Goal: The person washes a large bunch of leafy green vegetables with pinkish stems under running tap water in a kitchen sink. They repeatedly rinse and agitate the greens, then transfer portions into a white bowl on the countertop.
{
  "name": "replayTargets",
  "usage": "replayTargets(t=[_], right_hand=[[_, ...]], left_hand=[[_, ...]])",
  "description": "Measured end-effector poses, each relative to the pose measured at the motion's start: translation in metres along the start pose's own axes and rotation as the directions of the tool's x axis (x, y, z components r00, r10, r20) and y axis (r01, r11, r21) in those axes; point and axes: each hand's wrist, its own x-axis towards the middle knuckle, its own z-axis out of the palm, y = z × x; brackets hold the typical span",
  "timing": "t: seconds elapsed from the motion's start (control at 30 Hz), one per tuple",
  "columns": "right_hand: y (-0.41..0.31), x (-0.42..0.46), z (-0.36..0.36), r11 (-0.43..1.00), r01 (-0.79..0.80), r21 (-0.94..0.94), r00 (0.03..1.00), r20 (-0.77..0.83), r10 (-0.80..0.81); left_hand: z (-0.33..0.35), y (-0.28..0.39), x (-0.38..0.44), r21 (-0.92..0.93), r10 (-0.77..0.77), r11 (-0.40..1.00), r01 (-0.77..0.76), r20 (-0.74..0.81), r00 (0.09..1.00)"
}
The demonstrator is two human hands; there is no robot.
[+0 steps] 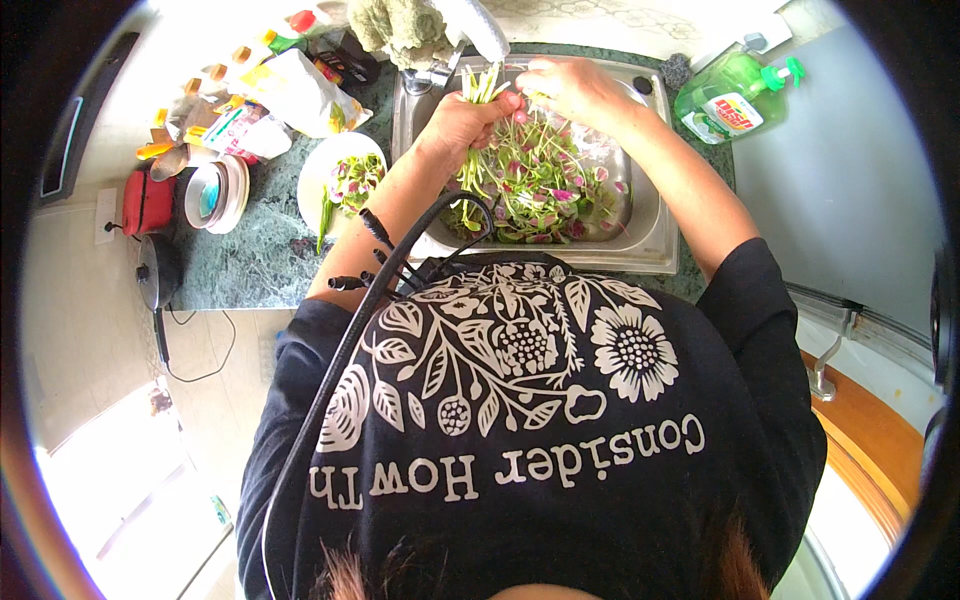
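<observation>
My left hand [471, 124] is closed around a bunch of leafy green stems [481, 88], pale cut ends pointing up, leaves hanging below. Close beside it, my right hand [574, 88] has its fingers pinched on a small yellow-green piece of stem. Both hands are above a stainless steel sink [661, 244]. Inside the basin lies a heap of loose greens [551, 187] with pink-purple leaf centres, possibly amaranth. Left of the sink stands a white bowl [309, 187] with similar greens [356, 180] in it, partly hidden by my left forearm.
A faucet [429, 77] rises at the sink's back left. A green dish soap pump bottle [731, 105] stands to the right. Plastic packages [289, 90], stacked bowls [225, 195], a red case [146, 202] and a small pan [157, 270] occupy the left counter. A black cable [382, 285] hangs before my chest.
</observation>
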Motion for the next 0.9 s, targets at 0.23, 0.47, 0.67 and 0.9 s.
replayTargets(t=[0.23,0.47,0.67,0.9], right_hand=[[0.007,-0.002,0.001,0.993,0.011,0.115,0.999,-0.045,-0.006],[0.008,0.008,0.003,0.726,-0.358,0.587,0.880,-0.047,0.473],[0.110,-0.046,0.043,0.856,-0.446,0.261,0.809,-0.291,0.510],[-0.008,-0.010,0.023,0.370,-0.508,0.778,0.813,0.291,0.504]], left_hand=[[-0.001,0.006,-0.001,-0.041,-0.003,0.999,0.003,0.005,1.000],[0.005,0.024,0.003,-0.016,0.066,0.998,-0.067,-0.048,0.997],[-0.001,0.019,0.016,-0.172,0.100,0.979,-0.111,-0.075,0.992],[-0.004,0.005,0.024,-0.379,0.035,0.920,-0.095,-0.162,0.986]])
